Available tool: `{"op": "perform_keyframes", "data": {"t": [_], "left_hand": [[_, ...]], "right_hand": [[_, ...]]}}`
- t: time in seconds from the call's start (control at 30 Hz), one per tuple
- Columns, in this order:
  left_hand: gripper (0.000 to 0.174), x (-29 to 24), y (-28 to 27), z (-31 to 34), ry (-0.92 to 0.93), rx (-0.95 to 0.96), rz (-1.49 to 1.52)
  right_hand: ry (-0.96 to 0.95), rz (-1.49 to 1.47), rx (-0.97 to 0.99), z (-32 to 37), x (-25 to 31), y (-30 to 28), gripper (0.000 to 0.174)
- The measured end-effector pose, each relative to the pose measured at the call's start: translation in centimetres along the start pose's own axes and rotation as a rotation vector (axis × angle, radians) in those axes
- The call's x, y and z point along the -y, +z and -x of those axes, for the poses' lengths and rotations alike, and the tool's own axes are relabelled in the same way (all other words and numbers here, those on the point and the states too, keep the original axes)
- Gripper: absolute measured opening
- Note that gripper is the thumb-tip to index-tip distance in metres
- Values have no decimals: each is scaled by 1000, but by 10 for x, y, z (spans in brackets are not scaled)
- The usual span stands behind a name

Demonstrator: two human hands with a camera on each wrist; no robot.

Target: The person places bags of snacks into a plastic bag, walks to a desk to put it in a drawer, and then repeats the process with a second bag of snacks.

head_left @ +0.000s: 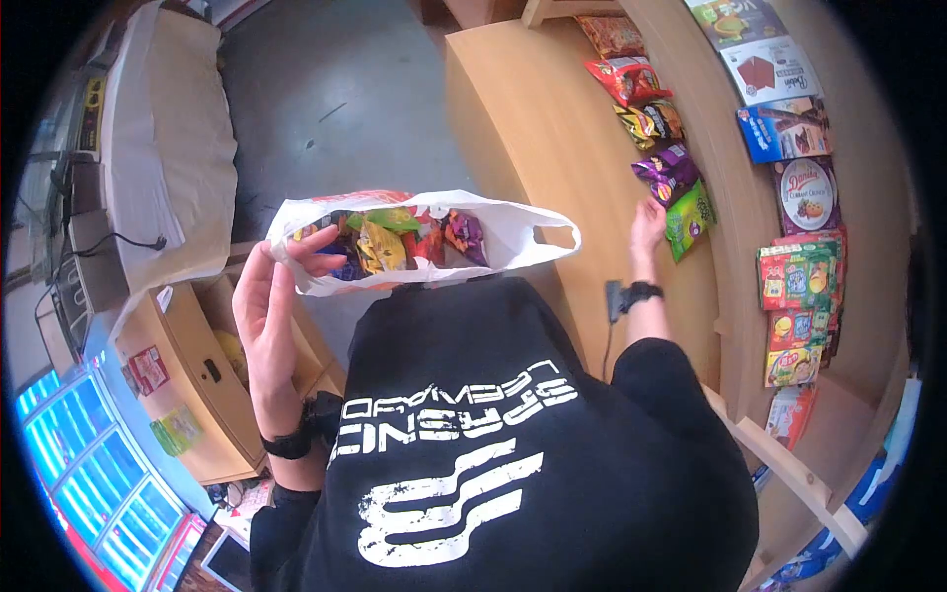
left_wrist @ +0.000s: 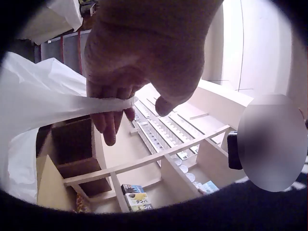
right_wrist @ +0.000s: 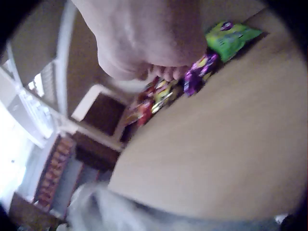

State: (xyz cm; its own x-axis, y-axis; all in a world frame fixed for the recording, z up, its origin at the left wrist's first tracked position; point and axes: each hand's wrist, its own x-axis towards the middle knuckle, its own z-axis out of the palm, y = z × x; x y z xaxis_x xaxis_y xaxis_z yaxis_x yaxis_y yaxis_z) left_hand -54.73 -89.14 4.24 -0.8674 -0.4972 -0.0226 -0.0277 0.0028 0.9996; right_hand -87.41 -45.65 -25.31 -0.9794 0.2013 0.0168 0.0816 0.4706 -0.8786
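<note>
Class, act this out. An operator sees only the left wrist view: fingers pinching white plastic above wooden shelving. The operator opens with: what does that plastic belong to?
Observer: A white bag, open at the top, with coloured snack packets inside.
Operator: Where is the other hand?
Observer: The right hand is out over the shelf, beside a green packet.
Operator: Is it holding that packet?
Observer: No. Its fingers are straight and grip nothing; I cannot tell if they touch it.
</note>
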Motion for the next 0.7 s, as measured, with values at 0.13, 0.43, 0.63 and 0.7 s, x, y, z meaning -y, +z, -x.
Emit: {"op": "perform_keyframes", "data": {"t": [0.13,0.43,0.63,0.7], "left_hand": [[45,-16,12,7,18,15,-61],[73,-33,34,-5,81,224,20],[76,-33,42,-4,98,308,53],[74,-25,36,-4,108,297,56]], "right_hand": [[-67,-396,436,124,177,60,9],[-217,551,1518,225,214,195,105],[-184,583,1329,230,199,197,98],[-189,613,1229,228,192,194,70]]}}
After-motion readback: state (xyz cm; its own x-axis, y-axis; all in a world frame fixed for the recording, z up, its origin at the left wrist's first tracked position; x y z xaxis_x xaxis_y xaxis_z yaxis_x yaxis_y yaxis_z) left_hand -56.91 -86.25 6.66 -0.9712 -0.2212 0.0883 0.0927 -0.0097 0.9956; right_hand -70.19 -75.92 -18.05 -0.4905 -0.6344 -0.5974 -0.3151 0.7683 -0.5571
